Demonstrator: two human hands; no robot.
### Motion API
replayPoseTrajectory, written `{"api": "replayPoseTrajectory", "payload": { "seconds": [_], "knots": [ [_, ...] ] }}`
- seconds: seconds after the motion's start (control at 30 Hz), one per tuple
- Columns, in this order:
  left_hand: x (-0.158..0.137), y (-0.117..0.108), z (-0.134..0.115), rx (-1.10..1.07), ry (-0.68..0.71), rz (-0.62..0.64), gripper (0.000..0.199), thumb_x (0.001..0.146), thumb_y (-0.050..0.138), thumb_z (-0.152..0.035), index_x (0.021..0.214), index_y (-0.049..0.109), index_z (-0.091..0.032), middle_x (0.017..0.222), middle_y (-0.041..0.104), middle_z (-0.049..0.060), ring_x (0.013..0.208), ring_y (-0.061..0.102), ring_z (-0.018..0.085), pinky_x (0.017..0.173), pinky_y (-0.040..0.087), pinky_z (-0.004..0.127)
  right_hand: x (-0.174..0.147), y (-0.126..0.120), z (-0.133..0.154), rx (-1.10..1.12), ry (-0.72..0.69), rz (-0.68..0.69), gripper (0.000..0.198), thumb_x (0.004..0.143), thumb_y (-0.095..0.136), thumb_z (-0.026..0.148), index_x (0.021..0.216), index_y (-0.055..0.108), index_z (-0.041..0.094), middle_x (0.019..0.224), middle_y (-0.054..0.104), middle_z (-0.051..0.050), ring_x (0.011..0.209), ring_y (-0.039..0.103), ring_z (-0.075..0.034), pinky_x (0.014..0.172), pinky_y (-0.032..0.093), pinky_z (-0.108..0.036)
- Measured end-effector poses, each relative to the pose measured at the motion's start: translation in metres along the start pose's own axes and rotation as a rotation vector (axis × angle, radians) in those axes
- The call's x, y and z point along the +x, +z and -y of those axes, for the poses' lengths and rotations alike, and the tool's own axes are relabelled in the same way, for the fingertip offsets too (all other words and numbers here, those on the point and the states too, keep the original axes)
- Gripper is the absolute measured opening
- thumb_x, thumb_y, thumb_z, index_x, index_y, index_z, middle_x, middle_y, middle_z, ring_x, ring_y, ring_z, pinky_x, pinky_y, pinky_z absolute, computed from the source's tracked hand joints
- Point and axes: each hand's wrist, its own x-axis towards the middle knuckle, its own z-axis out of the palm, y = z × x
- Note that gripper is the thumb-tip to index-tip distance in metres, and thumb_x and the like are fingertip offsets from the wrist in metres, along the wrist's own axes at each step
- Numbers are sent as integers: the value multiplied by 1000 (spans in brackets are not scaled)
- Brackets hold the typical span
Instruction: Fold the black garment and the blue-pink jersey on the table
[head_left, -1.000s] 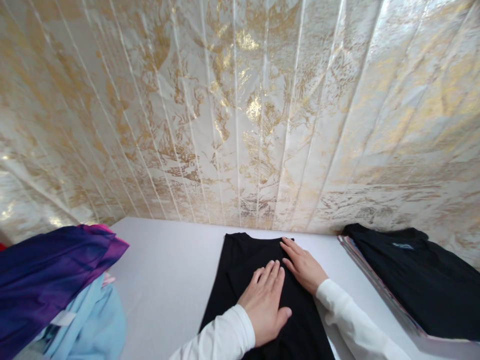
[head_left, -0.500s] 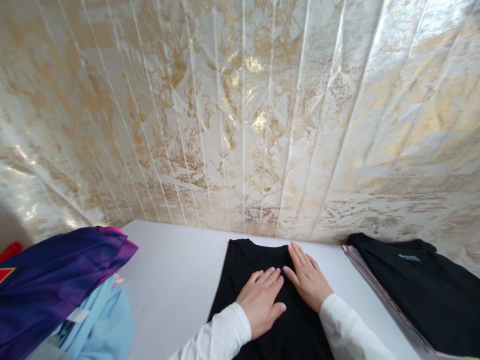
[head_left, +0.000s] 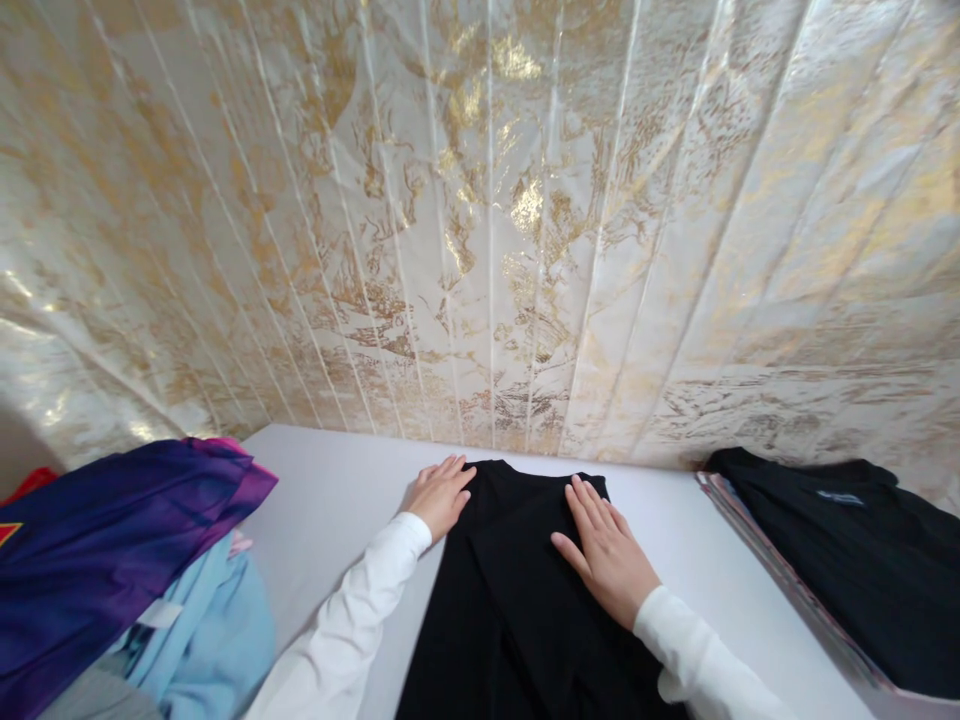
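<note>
A black long-sleeved top (head_left: 517, 560) lies on the white table, its neckline towards the wall and a sleeve folded across its body. My left hand (head_left: 441, 497) rests at its far left shoulder edge, fingers stretched over the cloth's corner. Flat on the upper right part of the top lies my right hand (head_left: 606, 540), fingers extended and thumb apart. Neither hand grasps anything. The lower end of the garment runs out of the bottom of the view.
To the right stands a stack of folded clothes with a black shirt (head_left: 847, 560) on top. On the left are a purple garment (head_left: 142, 540) and a light blue one (head_left: 217, 630) in a heap. A gold-patterned covering (head_left: 480, 220) hangs behind the white table (head_left: 322, 520).
My left hand has moved from the middle of the black top out to its far left shoulder. The right hand stays on the upper right, shifted slightly. The camera view has tilted a little.
</note>
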Motion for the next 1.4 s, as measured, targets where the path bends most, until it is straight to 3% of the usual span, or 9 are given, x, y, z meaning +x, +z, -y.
{"api": "replayPoseTrajectory", "payload": {
  "seconds": [0.23,0.43,0.6,0.73,0.87,1.23,1.4],
  "knots": [
    [2,8,2,69,-52,12,45,92,40,-17,136,43,-23,145,36,10,137,24,25,105,25,42,0,-8,18,26,12,133,72,90,26,61,142,33,11,150,23,-12,138,21,-25,110,27,-45],
    [-4,-16,-27,73,-9,11,48,86,43,-8,132,47,-20,146,35,8,136,26,21,106,25,36,0,-28,18,103,28,193,69,92,27,58,144,28,13,151,21,-11,139,18,-23,111,24,-44],
    [-16,-39,-58,61,-64,40,20,87,50,-22,104,62,-18,110,62,8,107,53,24,89,39,36,-10,-32,31,93,-47,193,70,92,27,58,144,28,11,151,20,-11,140,16,-23,112,23,-44],
    [-25,-42,-65,62,-125,89,13,84,57,-29,85,62,-18,93,65,8,96,57,26,82,41,37,-16,-28,42,75,-83,224,72,90,28,61,143,29,11,151,20,-11,140,15,-24,112,23,-44],
    [-28,-40,-62,63,-136,114,8,84,58,-23,78,61,-19,90,65,6,94,57,25,81,39,35,-15,-32,44,80,-67,254,73,90,27,62,144,28,12,151,18,-9,140,13,-25,112,20,-47],
    [-33,-30,-64,44,-88,36,5,83,57,-15,81,57,-19,90,61,5,94,53,24,81,36,36,-15,-43,47,69,-56,343,75,87,32,64,146,20,19,153,7,-3,141,5,-28,112,14,-52],
    [-42,-34,-61,-38,0,-13,21,79,53,-3,89,55,-21,97,57,2,97,50,21,82,36,33,-13,-46,48,73,-47,346,75,87,33,64,146,21,20,153,9,-4,140,7,-28,111,15,-52]
  ]
}}
